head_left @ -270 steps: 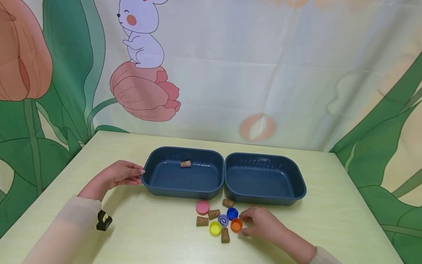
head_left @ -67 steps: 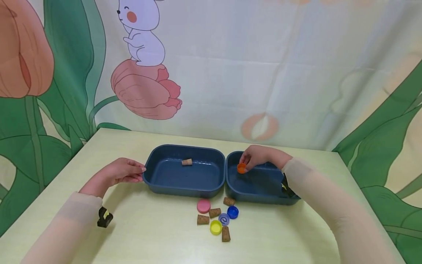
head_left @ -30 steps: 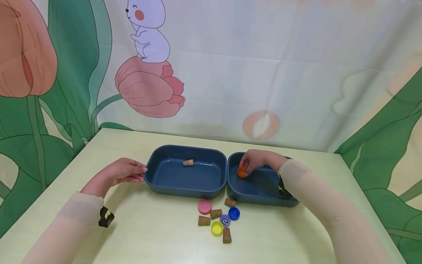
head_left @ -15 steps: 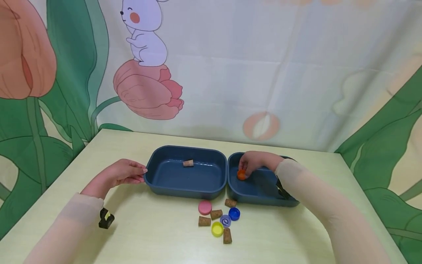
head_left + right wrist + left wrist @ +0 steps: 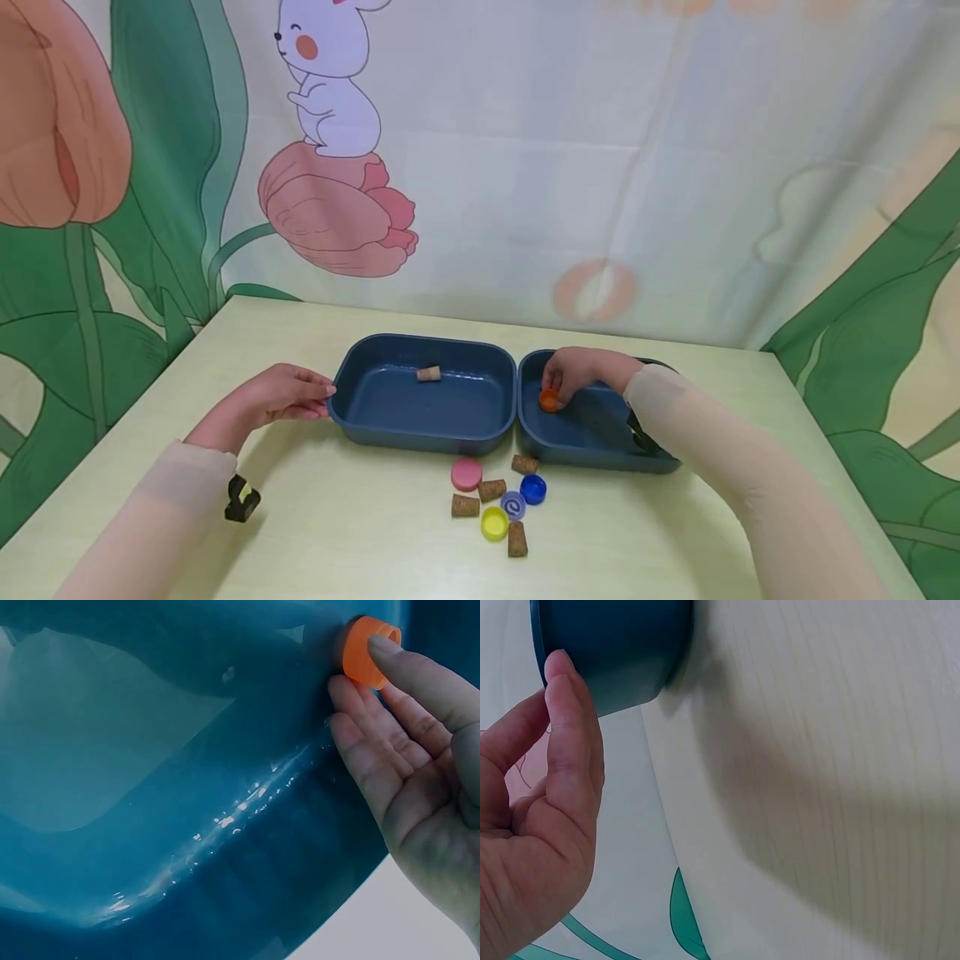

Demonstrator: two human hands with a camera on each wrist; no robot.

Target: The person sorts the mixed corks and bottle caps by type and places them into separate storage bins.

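Clearly, I see the orange cap (image 5: pixel 549 402) inside the right tray (image 5: pixel 600 457), by its left edge, pinched by the nearer right hand (image 5: pixel 579 368); the left hand (image 5: pixel 282 392), fingers extended, touches the left tray (image 5: pixel 420 439)

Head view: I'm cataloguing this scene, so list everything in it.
Table: 1, pale yellow, foreground
Backdrop: 1, multicoloured, behind table
Trays: 2, dark blue, side by side
Cork: 1, brown, in left tray
Loose corks: 4, brown, on table
Caps: 4, pink, blue, purple, yellow, beside those
Orange cap: 1, orange, inside right tray
Wrist devices: 2, mostly black, at wrists
Sleeves: 2, cream, on arms
Left grip: 1, touching left tray
Right grip: 1, pinching orange cap
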